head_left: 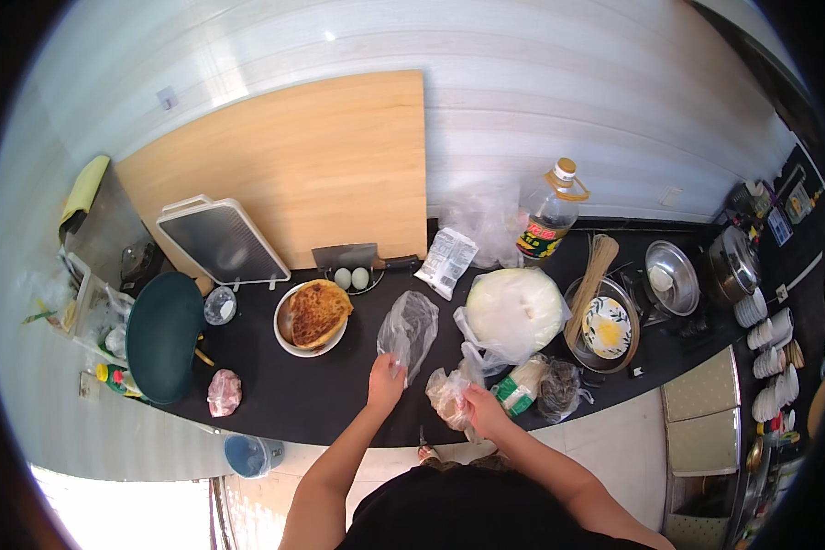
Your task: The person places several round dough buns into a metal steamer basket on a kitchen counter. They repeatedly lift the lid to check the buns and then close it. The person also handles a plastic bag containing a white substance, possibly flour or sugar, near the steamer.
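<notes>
My left hand (387, 382) grips the near end of a clear plastic bag (410, 330), which lies loosely over the black countertop (302, 399). In my right hand (482, 410) is the top of a crumpled, pale plastic bag (447, 395); its contents are hard to make out. Just beyond that hand, a large pale green round vegetable (515, 309) rests partly wrapped in thin plastic. Beside it lie a green-and-white package (520, 386) and a dark-filled plastic bag (559, 388). Left of my left hand, a white bowl (282, 335) holds browned flatbread (318, 313).
A cleaver (347, 256) and two eggs (351, 278) lie near a leaning wooden board (302, 172). An oil bottle (548, 213) stands at the back. Raw meat (224, 393) sits at left. Dry noodles (595, 282) cross a metal pan (632, 344) at right. A blue bin (247, 457) stands below.
</notes>
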Action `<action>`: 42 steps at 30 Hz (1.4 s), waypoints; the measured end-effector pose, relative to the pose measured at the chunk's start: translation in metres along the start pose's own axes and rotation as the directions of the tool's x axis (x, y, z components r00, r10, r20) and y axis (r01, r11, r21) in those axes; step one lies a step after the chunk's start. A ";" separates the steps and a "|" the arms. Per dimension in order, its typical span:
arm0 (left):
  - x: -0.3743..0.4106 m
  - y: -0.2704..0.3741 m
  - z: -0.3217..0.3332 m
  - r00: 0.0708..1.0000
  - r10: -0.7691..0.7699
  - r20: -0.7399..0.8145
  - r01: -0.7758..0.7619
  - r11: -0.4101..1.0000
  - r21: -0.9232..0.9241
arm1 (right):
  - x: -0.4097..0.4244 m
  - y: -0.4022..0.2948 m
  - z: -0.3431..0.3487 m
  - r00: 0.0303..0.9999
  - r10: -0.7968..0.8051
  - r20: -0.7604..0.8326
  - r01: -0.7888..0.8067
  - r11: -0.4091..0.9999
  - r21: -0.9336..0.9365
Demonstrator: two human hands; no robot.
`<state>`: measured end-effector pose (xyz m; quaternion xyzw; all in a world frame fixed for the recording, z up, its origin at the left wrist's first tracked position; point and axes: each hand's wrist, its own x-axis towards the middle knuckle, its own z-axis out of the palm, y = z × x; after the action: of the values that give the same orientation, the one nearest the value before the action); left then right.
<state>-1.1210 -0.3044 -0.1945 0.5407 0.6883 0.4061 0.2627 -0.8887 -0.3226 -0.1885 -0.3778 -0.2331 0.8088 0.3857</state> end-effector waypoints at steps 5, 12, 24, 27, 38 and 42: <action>-0.038 -0.017 -0.010 0.973 0.114 -0.203 -0.121 0.992 -0.025 | 0.009 -0.031 0.044 0.995 -0.013 0.103 -0.004 0.986 0.165; -0.076 -0.034 -0.013 0.882 -0.464 -0.088 0.330 0.739 -0.587 | 0.064 -0.003 0.096 0.962 0.040 0.269 -0.157 0.888 0.432; -0.094 -0.036 -0.053 0.909 -0.387 -0.157 0.163 0.674 -0.720 | 0.093 0.089 0.103 0.989 0.122 -0.082 -0.147 0.856 -0.495; -0.080 -0.017 -0.048 0.982 0.000 -0.191 -0.055 0.957 -0.284 | 0.111 0.127 0.090 0.994 -0.078 0.079 0.111 0.725 -0.680; -0.060 -0.027 -0.043 0.961 0.067 -0.267 -0.023 0.986 0.164 | 0.077 0.057 0.108 0.891 -0.398 0.216 0.387 0.420 -0.821; -0.069 -0.015 -0.052 0.970 0.066 -0.233 -0.030 0.987 0.156 | 0.130 0.102 0.078 0.884 -0.467 -0.010 0.250 0.491 -0.834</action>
<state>-1.1512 -0.3858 -0.1848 0.5231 0.7304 0.4206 0.1266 -1.0500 -0.2863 -0.2659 -0.5470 -0.6039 0.4594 0.3536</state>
